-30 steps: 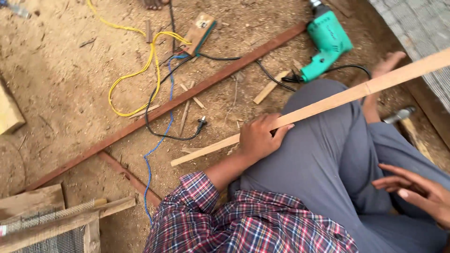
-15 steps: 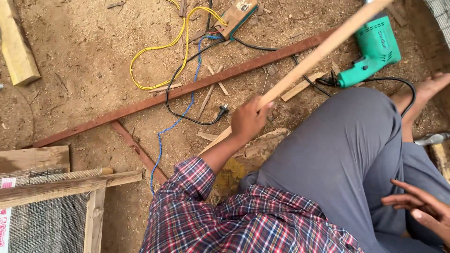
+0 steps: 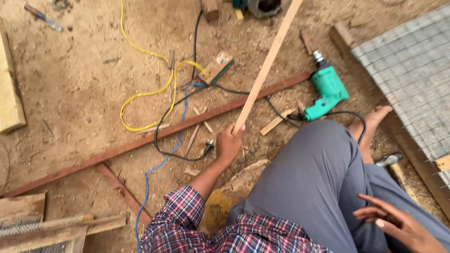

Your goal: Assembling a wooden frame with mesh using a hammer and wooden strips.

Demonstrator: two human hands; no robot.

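- Left hand gripping the near end of a long pale wooden slat, fingers wrapped tight around it, slat lifted clear of the ground and angled up and away past the top edge of the view.
- Right hand hovering empty over the grey-trousered lap, fingers spread loosely, touching nothing.
- Slat picked up but apparently not yet set against anything; no fixing, drilling or cutting on it visible, so most of the job judged still ahead.
- Green electric drill lying idle on the sandy ground just beyond the raised knee, black cord trailing beside it, close to the bare foot.
- Long rust-coloured metal bar crossing the ground under the slat, with yellow cable, blue wire and black cord looped over and around it: possible snags for a swinging slat.
- Wire mesh panel at right, wooden offcuts scattered near the bar, mesh-covered wooden frame at lower left.
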